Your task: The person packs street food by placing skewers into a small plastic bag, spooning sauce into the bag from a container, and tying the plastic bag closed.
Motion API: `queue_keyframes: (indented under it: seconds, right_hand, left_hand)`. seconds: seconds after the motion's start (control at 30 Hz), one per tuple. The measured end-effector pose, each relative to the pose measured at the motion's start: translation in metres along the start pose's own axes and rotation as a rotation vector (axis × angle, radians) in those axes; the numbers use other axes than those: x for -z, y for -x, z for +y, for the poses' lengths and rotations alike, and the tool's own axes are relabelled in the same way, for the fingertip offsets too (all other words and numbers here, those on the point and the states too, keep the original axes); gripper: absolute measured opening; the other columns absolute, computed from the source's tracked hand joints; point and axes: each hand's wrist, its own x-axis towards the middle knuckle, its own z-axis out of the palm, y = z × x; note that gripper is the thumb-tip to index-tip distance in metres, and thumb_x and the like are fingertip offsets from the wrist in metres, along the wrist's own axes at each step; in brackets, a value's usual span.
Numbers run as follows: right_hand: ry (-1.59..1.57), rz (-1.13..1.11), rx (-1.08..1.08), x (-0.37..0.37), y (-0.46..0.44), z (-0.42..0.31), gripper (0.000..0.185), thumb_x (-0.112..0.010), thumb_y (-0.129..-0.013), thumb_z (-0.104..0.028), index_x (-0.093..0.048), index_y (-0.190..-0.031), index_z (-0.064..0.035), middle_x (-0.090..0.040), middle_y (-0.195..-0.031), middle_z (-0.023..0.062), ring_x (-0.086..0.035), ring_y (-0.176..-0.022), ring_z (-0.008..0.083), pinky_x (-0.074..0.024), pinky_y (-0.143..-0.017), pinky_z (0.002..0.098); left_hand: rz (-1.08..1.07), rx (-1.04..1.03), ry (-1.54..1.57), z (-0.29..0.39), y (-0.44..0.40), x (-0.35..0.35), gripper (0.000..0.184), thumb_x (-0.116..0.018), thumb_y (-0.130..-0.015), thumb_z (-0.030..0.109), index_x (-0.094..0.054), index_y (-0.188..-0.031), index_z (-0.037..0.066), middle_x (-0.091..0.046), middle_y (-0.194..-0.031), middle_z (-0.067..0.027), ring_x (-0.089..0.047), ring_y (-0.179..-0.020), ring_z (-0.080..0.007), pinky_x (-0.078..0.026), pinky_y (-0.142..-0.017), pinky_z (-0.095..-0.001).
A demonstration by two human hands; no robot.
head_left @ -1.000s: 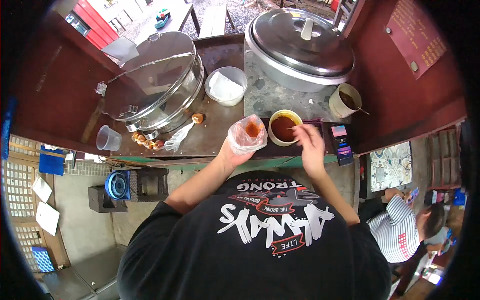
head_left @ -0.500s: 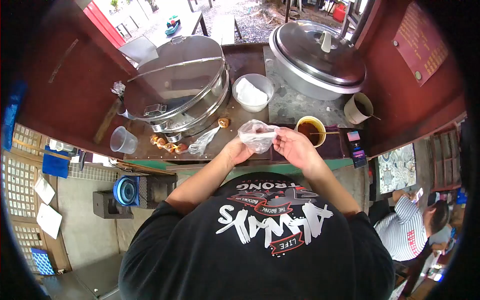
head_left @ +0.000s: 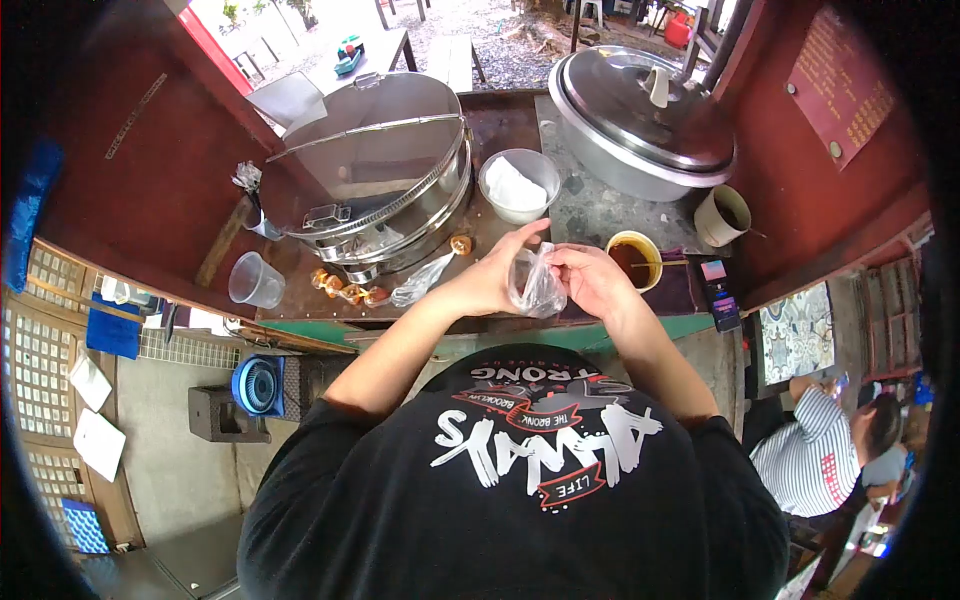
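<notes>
A clear plastic bag (head_left: 541, 292) is held between my two hands in front of my chest, at the counter's near edge. My left hand (head_left: 490, 278) is around the bag's left side, its upper fingers stretched forward. At the right, the fingertips of my right hand (head_left: 592, 278) pinch the top edge of the bag. What the bag holds, if anything, I cannot make out. Close to my left hand lie a tied clear bag (head_left: 425, 280) and a small brown ball-shaped piece (head_left: 460, 245). Beside my right hand stands a tub of orange-brown sauce (head_left: 634, 261) with a stick in it.
A round steel steamer (head_left: 400, 190) and a clear cup (head_left: 256, 280) stand left. Several small sauce-filled bags (head_left: 350, 292) lie nearby. Ahead are a bowl with white contents (head_left: 519, 187) and a large lidded pot (head_left: 640, 120). A phone (head_left: 722, 297) lies right; a person in stripes (head_left: 810, 450) is behind.
My left hand has moved up along the bag, its fingers now stretching forward. The bag has shifted right and lower, and its mouth is more gathered. My right hand still pinches it.
</notes>
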Motion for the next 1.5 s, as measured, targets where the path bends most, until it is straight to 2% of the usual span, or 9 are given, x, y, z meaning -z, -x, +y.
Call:
queue_keyframes:
  seconds: [0.23, 0.53, 0.73, 0.87, 1.0, 1.07, 1.2, 1.3, 1.5]
  right_hand:
    - [0.430, 0.188, 0.410, 0.017, 0.009, 0.003, 0.039, -0.056, -0.073, 0.004, -0.062, -0.112, 0.0022, -0.067, -0.100, 0.0065, -0.062, -0.091, 0.0133, -0.0484, -0.079, 0.0261]
    - [1.325, 0.249, 0.907, 0.023, -0.002, 0.027, 0.055, -0.079, -0.071, -0.021, -0.055, -0.118, -0.0038, -0.058, -0.118, 0.0148, -0.057, -0.110, 0.0296, -0.0437, -0.095, 0.0411]
    - [1.015, 0.049, 0.387, 0.007, 0.022, 0.001, 0.024, -0.066, -0.087, -0.019, -0.060, -0.102, -0.0009, -0.065, -0.079, 0.0085, -0.065, -0.078, 0.0186, -0.0497, -0.076, 0.0334]
    - [0.891, -0.113, 0.295, 0.020, 0.029, -0.002, 0.024, -0.061, -0.092, -0.025, -0.062, -0.094, -0.0014, -0.063, -0.075, 0.0042, -0.060, -0.073, 0.0135, -0.0480, -0.072, 0.0302]
    - [0.835, -0.176, 0.304, 0.015, 0.032, -0.006, 0.024, -0.061, -0.093, -0.026, -0.062, -0.095, -0.0022, -0.062, -0.079, 0.0021, -0.058, -0.071, 0.0128, -0.0478, -0.070, 0.0300]
    - [0.830, -0.240, 0.358, 0.013, 0.029, -0.003, 0.024, -0.061, -0.093, -0.026, -0.062, -0.096, -0.0020, -0.062, -0.080, 0.0015, -0.057, -0.069, 0.0131, -0.0480, -0.069, 0.0301]
    - [0.863, -0.303, 0.088, 0.000, 0.032, -0.005, 0.026, -0.058, -0.095, -0.026, -0.062, -0.103, -0.0011, -0.066, -0.094, 0.0039, -0.059, -0.084, 0.0109, -0.0478, -0.080, 0.0279]
    - [0.887, -0.400, -0.104, -0.003, 0.027, -0.007, 0.029, -0.061, -0.094, -0.023, -0.058, -0.112, -0.0009, -0.065, -0.099, 0.0043, -0.059, -0.090, 0.0097, -0.0474, -0.084, 0.0273]
    - [0.951, -0.381, 0.400, -0.013, 0.035, -0.009, 0.036, -0.065, -0.090, -0.021, -0.056, -0.119, -0.0008, -0.062, -0.110, 0.0074, -0.056, -0.101, 0.0126, -0.0432, -0.092, 0.0295]
  left_hand:
    - [0.264, 0.144, 0.016, 0.008, -0.023, -0.016, 0.041, -0.077, -0.071, 0.007, -0.054, -0.106, 0.005, -0.059, -0.097, -0.0016, -0.056, -0.089, -0.0111, -0.046, -0.082, -0.0255]
    - [0.295, 0.276, -0.026, 0.026, -0.046, -0.034, 0.032, -0.076, -0.070, 0.019, -0.058, -0.088, 0.001, -0.062, -0.088, -0.0076, -0.059, -0.084, -0.0167, -0.047, -0.074, -0.0314]
    - [0.127, 0.369, -0.038, 0.050, -0.045, 0.017, 0.019, -0.072, -0.069, 0.007, -0.059, -0.082, 0.002, -0.055, -0.087, -0.0030, -0.056, -0.074, -0.0174, -0.044, -0.073, -0.0275]
    - [0.401, -0.127, 0.731, 0.046, -0.027, 0.053, 0.024, -0.068, -0.078, 0.003, -0.058, -0.100, 0.007, -0.058, -0.102, -0.0015, -0.058, -0.094, -0.0144, -0.045, -0.082, -0.0278]
    - [0.439, -0.051, 0.799, 0.031, -0.009, 0.011, 0.073, -0.087, -0.065, 0.033, -0.054, -0.125, 0.008, -0.055, -0.123, -0.0089, -0.053, -0.116, -0.0217, -0.040, -0.099, -0.0342]
    - [0.025, -0.032, 0.312, 0.003, -0.006, 0.000, 0.093, -0.088, -0.056, 0.045, -0.051, -0.132, 0.006, -0.052, -0.128, -0.0099, -0.050, -0.119, -0.0233, -0.040, -0.099, -0.0360]
    - [-0.159, -0.275, -0.029, 0.028, -0.029, -0.004, 0.055, -0.079, -0.070, 0.035, -0.064, -0.109, 0.000, -0.054, -0.117, -0.0098, -0.048, -0.117, -0.0229, -0.041, -0.096, -0.0361]
    - [-0.100, 0.175, 0.063, 0.030, -0.033, 0.001, 0.041, -0.072, -0.078, 0.026, -0.065, -0.107, -0.002, -0.063, -0.106, -0.0107, -0.058, -0.102, -0.0187, -0.047, -0.088, -0.0330]
    - [0.264, 0.242, -0.032, 0.060, -0.036, -0.005, 0.043, -0.066, -0.079, 0.015, -0.059, -0.115, -0.009, -0.069, -0.101, -0.0161, -0.067, -0.089, -0.0225, -0.052, -0.079, -0.0331]
